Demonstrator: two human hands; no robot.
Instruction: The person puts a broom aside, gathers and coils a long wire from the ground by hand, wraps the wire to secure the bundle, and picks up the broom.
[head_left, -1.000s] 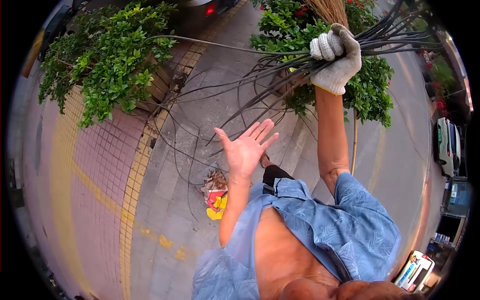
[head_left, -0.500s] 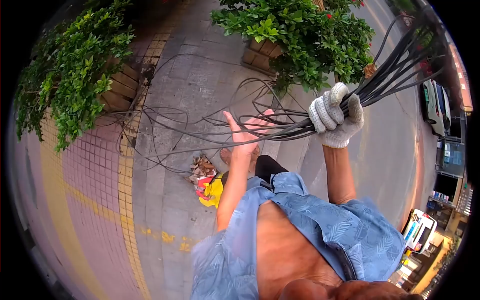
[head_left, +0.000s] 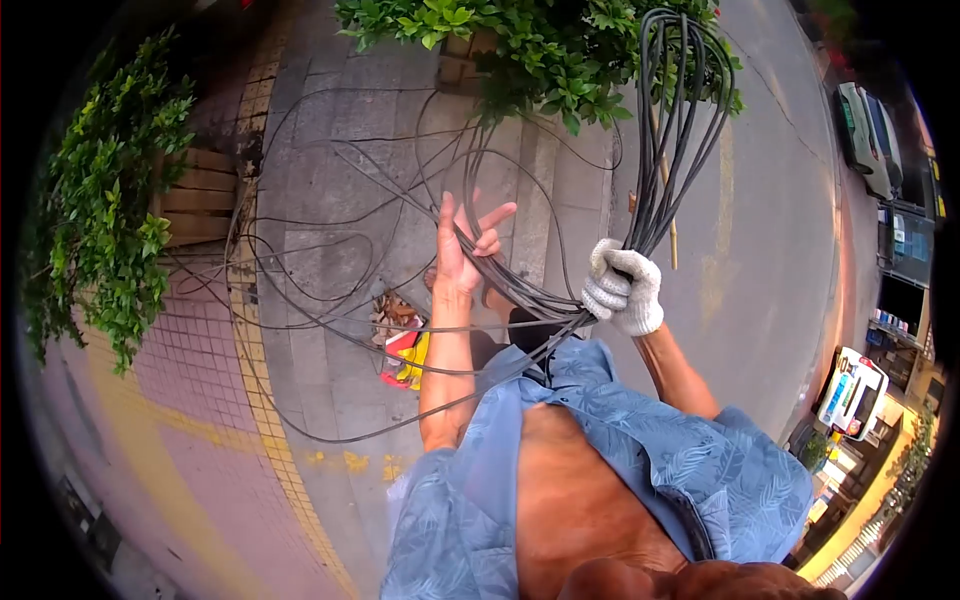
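Observation:
My right hand point(head_left: 625, 287), in a white knitted glove, is closed around a bundle of black cable point(head_left: 648, 215). Long loops of it stand up above the fist, and more strands run leftward from it. My bare left hand point(head_left: 466, 245) has the cable strands lying across its palm. Its lower fingers curl over them, while the thumb points up and the index finger stretches to the right. Loose loops of the same cable trail over the pavement to the left, some passing across my left forearm.
Leafy shrubs in wooden planters point(head_left: 200, 196) stand at left and at the top. A red and yellow bag point(head_left: 403, 362) with dry leaves lies near my feet. A thin stick point(head_left: 668, 205) shows behind the loops. Parked vehicles point(head_left: 853, 393) line the road's far side.
The gloved hand has come down and toward my body, and its loops now stand upright rather than slanting right. My left hand has gone from flat to partly curled, with strands across it.

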